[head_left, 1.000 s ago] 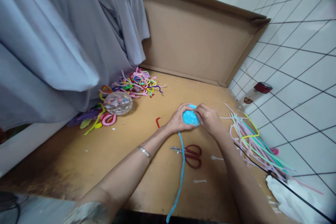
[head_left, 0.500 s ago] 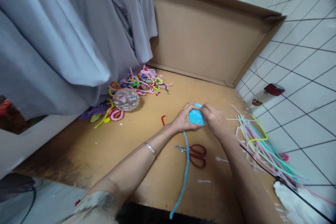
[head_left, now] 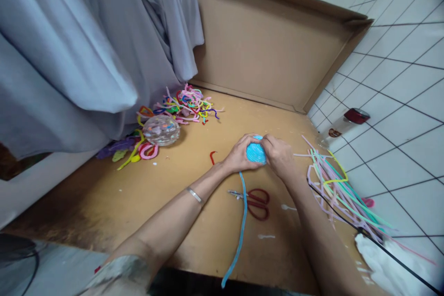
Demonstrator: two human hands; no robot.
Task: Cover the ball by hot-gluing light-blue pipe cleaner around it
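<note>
A round coil of blue pipe cleaner (head_left: 255, 153) is held above the table between both hands. My left hand (head_left: 240, 153) is closed around its left side, thumb below and fingers above. On the coil's upper right edge, the fingers of my right hand (head_left: 277, 152) pinch together; their tips are partly hidden. A loose blue tail (head_left: 243, 212) hangs from under my left hand toward the table's front edge. It passes in front of red-handled scissors (head_left: 258, 203) lying on the table. A short red pipe cleaner piece (head_left: 212, 157) lies left of my left wrist.
Colourful pipe cleaner pieces (head_left: 189, 101) are heaped at the back left beside a clear ball (head_left: 161, 130). Long pipe cleaners (head_left: 333, 185) lie at right, near a red-lidded container (head_left: 347, 125). A cardboard panel (head_left: 256, 46) stands behind; grey cloth (head_left: 104, 46) hangs at left.
The whole view has shifted slightly, so things sit a little further left. Both hands still hold the blue coil, with hardly any change in their grip.
</note>
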